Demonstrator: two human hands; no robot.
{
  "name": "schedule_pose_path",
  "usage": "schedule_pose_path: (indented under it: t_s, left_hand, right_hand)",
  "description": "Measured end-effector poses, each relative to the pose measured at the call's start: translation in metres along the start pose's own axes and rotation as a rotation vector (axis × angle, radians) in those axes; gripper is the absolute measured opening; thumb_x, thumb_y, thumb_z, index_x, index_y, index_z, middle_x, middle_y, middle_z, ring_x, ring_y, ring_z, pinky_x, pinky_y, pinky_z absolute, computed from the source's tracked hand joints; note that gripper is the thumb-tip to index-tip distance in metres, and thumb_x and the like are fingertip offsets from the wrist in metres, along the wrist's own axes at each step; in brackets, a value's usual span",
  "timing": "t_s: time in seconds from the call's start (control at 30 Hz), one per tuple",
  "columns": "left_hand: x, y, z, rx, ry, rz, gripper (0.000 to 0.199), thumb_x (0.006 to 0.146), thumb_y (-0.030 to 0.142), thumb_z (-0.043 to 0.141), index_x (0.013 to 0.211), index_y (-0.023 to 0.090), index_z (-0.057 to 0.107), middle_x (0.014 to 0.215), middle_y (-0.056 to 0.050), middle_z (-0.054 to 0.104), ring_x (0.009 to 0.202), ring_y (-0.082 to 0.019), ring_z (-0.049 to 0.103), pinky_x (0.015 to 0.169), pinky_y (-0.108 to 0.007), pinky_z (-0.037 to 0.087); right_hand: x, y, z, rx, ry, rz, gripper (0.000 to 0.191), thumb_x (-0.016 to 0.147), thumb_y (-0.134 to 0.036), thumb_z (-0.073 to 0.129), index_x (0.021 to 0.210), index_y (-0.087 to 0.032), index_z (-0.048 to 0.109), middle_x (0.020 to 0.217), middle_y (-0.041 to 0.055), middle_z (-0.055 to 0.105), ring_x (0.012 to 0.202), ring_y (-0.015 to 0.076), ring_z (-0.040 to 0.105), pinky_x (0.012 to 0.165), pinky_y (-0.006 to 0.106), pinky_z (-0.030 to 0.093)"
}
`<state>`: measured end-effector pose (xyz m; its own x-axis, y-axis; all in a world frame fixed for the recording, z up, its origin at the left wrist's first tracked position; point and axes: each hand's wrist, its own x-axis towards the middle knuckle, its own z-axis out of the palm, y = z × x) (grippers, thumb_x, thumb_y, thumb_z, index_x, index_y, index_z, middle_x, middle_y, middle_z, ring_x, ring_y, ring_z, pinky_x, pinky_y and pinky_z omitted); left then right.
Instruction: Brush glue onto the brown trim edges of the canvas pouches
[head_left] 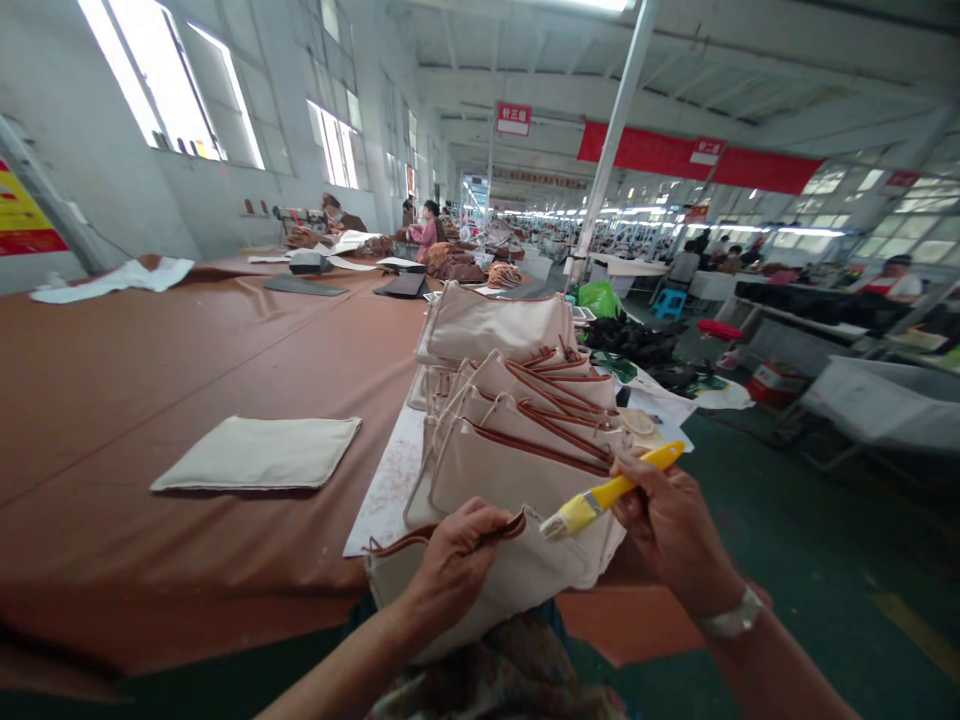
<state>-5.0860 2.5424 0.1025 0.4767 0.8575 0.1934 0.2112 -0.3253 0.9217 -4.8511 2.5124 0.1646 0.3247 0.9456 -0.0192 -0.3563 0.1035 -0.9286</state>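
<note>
A long factory hall [525,130] runs back toward the upper middle of the frame, with bright windows [165,80] along the upper left and red banners [675,150] at the upper right. A co-worker [424,235] in a pink top sits far off, beyond a wide table [150,400] covered in brown sheeting that fills much of the left half of the frame. Left of centre on that table lies a flat cream cloth panel [255,453]. Just right of it, on a white board [386,480], brown-edged cream bags [510,430] lie overlapped like fanned cards (neatly enough to lift off singly).

At bottom centre, a canvas pouch [480,580] is held up between both hands, just off the near end of the board. The left hand [454,565] is closed, pinching the pouch's brown-edged top between thumb and curled fingers. The right hand [671,525] is wrapped around the yellow handle of a paintbrush [607,495], with its bristles [562,518] at the pouch's upper edge; whether they touch the cloth, or what they carry, I cannot tell. A pinch close to the edge should keep the cloth taut, and a short grip on the handle favours small, even strokes.
</note>
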Motion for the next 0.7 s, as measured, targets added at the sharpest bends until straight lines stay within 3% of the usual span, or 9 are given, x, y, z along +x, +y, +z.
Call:
schedule_pose_path:
  t_s: [0.17,0.3,0.43,0.53,0.6,0.7]
  left_hand:
    - [0.001,-0.005,0.004,-0.11,-0.066,0.042,0.032,0.079,0.004,0.045,0.091,0.018,0.07,0.09,-0.004,0.056,0.089,-0.015,0.056,0.08,-0.024,0.041]
    - [0.003,-0.002,0.0,-0.09,-0.126,0.067,0.028,0.083,0.003,0.046,0.094,0.017,0.068,0.091,-0.004,0.054,0.09,-0.014,0.055,0.081,-0.023,0.041]
    - [0.003,-0.014,0.0,-0.013,-0.142,0.14,0.022,0.092,0.011,0.049,0.103,0.018,0.067,0.095,-0.005,0.057,0.09,-0.014,0.056,0.08,-0.023,0.043]
    - [0.003,-0.031,0.009,0.065,-0.057,0.194,0.014,0.09,0.014,0.059,0.101,0.018,0.066,0.09,-0.003,0.06,0.081,-0.013,0.057,0.073,-0.022,0.043]
    - [0.002,-0.037,0.015,0.098,0.058,0.25,0.016,0.085,0.011,0.066,0.099,0.018,0.064,0.087,-0.002,0.062,0.078,-0.013,0.057,0.071,-0.022,0.044]
    - [0.002,-0.028,0.015,0.145,0.16,0.433,0.016,0.085,0.008,0.066,0.096,0.017,0.06,0.085,-0.002,0.063,0.078,-0.013,0.057,0.071,-0.022,0.044]
  right_hand:
    - [0.013,0.013,0.007,-0.156,-0.063,-0.042,0.03,0.078,-0.039,0.077,0.079,-0.018,0.055,0.057,-0.0063,0.045,0.044,0.0036,0.033,0.039,0.014,0.023]
    - [0.02,0.008,0.007,-0.18,0.003,-0.158,0.029,0.08,-0.04,0.075,0.079,-0.017,0.058,0.057,-0.006,0.044,0.045,0.0044,0.035,0.04,0.015,0.025]
    - [0.018,0.005,0.004,-0.185,0.001,-0.109,0.032,0.078,-0.042,0.077,0.079,-0.017,0.057,0.059,-0.0057,0.047,0.044,0.0031,0.035,0.039,0.014,0.025]
    - [0.018,0.013,0.0,-0.244,-0.028,-0.081,0.035,0.076,-0.045,0.078,0.078,-0.016,0.057,0.057,-0.0058,0.046,0.044,0.003,0.034,0.039,0.014,0.025]
    - [0.019,0.012,-0.002,-0.231,0.033,-0.126,0.033,0.076,-0.043,0.078,0.079,-0.016,0.059,0.057,-0.0055,0.047,0.045,0.0037,0.035,0.039,0.014,0.026]
    - [0.018,-0.006,-0.002,-0.149,0.112,-0.191,0.029,0.078,-0.039,0.077,0.08,-0.017,0.059,0.057,-0.0055,0.047,0.045,0.0044,0.036,0.039,0.014,0.025]
